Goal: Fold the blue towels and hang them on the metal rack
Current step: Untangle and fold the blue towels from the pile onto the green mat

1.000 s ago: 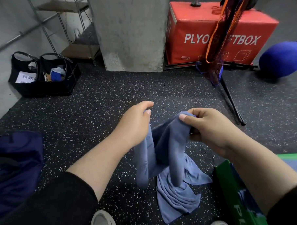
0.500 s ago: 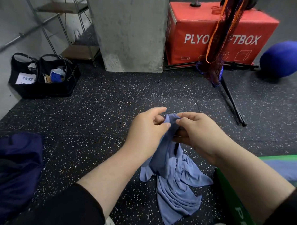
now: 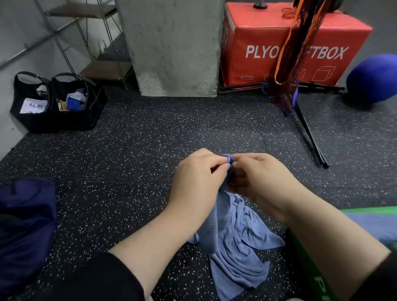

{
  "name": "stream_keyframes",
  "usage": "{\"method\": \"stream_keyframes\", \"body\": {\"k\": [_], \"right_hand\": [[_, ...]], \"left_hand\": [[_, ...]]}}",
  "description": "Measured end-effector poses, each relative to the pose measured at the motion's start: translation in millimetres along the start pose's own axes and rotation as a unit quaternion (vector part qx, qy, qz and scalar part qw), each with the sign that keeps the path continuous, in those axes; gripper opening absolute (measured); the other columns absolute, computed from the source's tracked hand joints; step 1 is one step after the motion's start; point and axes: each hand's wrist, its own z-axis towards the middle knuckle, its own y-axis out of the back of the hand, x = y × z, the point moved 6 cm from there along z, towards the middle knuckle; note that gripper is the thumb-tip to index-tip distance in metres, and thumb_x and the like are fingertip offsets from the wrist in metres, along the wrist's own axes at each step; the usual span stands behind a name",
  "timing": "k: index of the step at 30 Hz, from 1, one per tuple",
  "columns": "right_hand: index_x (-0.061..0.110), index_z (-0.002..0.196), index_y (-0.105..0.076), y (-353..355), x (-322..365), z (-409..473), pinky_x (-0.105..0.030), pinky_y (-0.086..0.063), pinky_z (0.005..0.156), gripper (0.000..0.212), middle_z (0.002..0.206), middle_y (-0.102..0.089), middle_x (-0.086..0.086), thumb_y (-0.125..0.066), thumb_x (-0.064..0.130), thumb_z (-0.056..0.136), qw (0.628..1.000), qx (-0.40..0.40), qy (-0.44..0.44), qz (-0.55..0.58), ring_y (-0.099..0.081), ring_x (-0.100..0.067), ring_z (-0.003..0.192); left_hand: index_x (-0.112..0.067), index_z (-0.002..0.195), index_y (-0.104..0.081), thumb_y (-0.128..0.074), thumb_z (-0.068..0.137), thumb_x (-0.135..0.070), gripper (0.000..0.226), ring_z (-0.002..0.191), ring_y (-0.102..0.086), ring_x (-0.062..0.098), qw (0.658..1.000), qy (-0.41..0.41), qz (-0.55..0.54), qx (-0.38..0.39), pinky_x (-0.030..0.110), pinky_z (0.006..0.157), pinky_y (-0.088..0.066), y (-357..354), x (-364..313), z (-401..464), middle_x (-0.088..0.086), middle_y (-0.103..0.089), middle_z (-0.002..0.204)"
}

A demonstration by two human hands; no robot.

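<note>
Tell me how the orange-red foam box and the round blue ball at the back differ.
The orange-red foam box is square-edged with flat faces; the round blue ball is a smooth oval. The box carries white lettering and small box outlines; the ball is plain. The box stands beside the grey concrete pillar; the ball lies further right, by the picture's edge. Both rest on the dark speckled floor.

The crumpled blue towel (image 3: 236, 247) is soft matt cloth with a fine ribbed pile. The black floor (image 3: 136, 152) looks like rough rubber flecked with white. The grey pillar (image 3: 172, 40) is bare concrete, pitted and dull. The red box (image 3: 249, 61) has a smooth, faintly shiny vinyl skin with white print. The thin shelf frame (image 3: 68, 42) is pale metal wire carrying brown wooden boards. The two black bags (image 3: 58, 112) are matt fabric, one with a white paper label.
</note>
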Motion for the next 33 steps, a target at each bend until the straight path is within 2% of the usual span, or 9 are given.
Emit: {"method": "stream_keyframes", "body": {"k": [7,10,12,16,18,20,23,30,33], "right_hand": [[0.003,0.09,-0.075,18.8,1.7,1.8,-0.038,-0.057,0.08,0.024,0.083,-0.069,-0.014,-0.053,0.005,0.098,0.997,-0.059,0.018,-0.04,-0.065,-0.025,0.08],[0.01,0.081,-0.076,28.2,6.5,4.0,-0.041,-0.058,0.071,0.03,0.077,-0.069,-0.015,-0.048,0.004,0.093,0.988,-0.1,0.038,-0.112,-0.062,-0.025,0.074],[0.016,0.083,-0.075,28.3,14.7,3.5,-0.051,-0.052,0.068,0.025,0.077,-0.067,-0.021,-0.05,0.022,0.083,0.976,-0.098,0.056,-0.185,-0.057,-0.026,0.073],[0.017,0.08,-0.07,23.5,24.9,0.2,-0.04,-0.041,0.068,0.023,0.073,-0.065,-0.011,-0.048,0.025,0.08,0.969,-0.051,0.083,-0.228,-0.052,-0.022,0.07],[0.018,0.074,-0.068,21.7,29.8,-3.7,-0.03,-0.04,0.065,0.026,0.067,-0.064,0.001,-0.048,0.014,0.09,0.963,-0.033,0.102,-0.249,-0.052,-0.014,0.065],[0.02,0.075,-0.069,21.1,33.0,-6.9,-0.03,-0.039,0.065,0.027,0.067,-0.063,0.005,-0.052,0.011,0.094,0.955,-0.02,0.121,-0.272,-0.051,-0.009,0.065],[0.02,0.087,-0.071,21.4,37.3,-12.3,-0.034,-0.044,0.071,0.01,0.079,-0.071,0.002,-0.065,0.023,0.094,0.939,0.012,0.147,-0.311,-0.056,-0.008,0.074],[0.029,0.081,-0.064,37.1,49.3,-24.5,-0.016,-0.04,0.061,0.015,0.07,-0.065,0.016,-0.066,0.025,0.095,0.859,-0.051,0.185,-0.475,-0.053,0.004,0.062],[0.029,0.081,-0.063,45.0,50.4,-31.3,-0.013,-0.038,0.055,0.016,0.064,-0.06,0.012,-0.066,0.023,0.096,0.845,-0.072,0.181,-0.498,-0.051,0.005,0.058]], "left_hand": [[-0.016,0.097,-0.081,-0.047,0.085,-0.021,0.037,0.107,-0.063,0.014,0.984,-0.032,0.036,0.169,0.031,0.101,-0.048,-16.2,-13.5,-8.1,-0.014,-0.069,0.122],[-0.018,0.085,-0.075,-0.049,0.084,-0.026,0.028,0.085,-0.068,0.019,0.996,0.034,-0.005,0.085,0.04,0.081,-0.055,2.1,-4.5,0.3,-0.006,-0.075,0.087],[-0.03,0.107,-0.07,-0.058,0.09,-0.025,0.021,0.093,-0.066,0.01,0.995,0.041,0.02,0.092,0.036,0.088,-0.054,7.3,2.3,6.9,-0.013,-0.07,0.097],[-0.032,0.151,-0.045,-0.069,0.094,-0.03,0.062,0.136,-0.04,-0.002,0.965,0.003,0.054,0.257,0.023,0.117,-0.03,-12.7,7.5,2.5,-0.019,-0.045,0.149],[-0.028,0.138,-0.058,-0.066,0.097,-0.026,0.042,0.123,-0.047,-0.006,0.963,0.011,0.014,0.269,0.016,0.108,-0.035,-20.0,10.4,0.6,-0.02,-0.056,0.136],[-0.024,0.105,-0.066,-0.064,0.098,-0.026,0.008,0.091,-0.057,0.004,0.968,0.031,-0.014,0.25,0.031,0.088,-0.046,-21.1,12.9,2.2,-0.011,-0.068,0.102],[-0.012,0.085,-0.059,-0.063,0.094,-0.026,0.017,0.068,-0.047,0.011,0.972,0.026,-0.059,0.224,0.039,0.068,-0.043,-19.3,12.7,6.1,-0.005,-0.057,0.073],[-0.014,0.097,-0.07,-0.068,0.095,-0.015,0.003,0.087,-0.071,0.024,0.96,0.05,-0.062,0.269,0.043,0.087,-0.054,-14.9,20.2,-1.1,0.004,-0.076,0.092],[-0.013,0.094,-0.071,-0.069,0.093,-0.015,0.003,0.072,-0.06,0.013,0.956,0.066,0.0,0.285,0.036,0.077,-0.05,-7.1,31.2,-6.0,0.009,-0.075,0.089]]}}
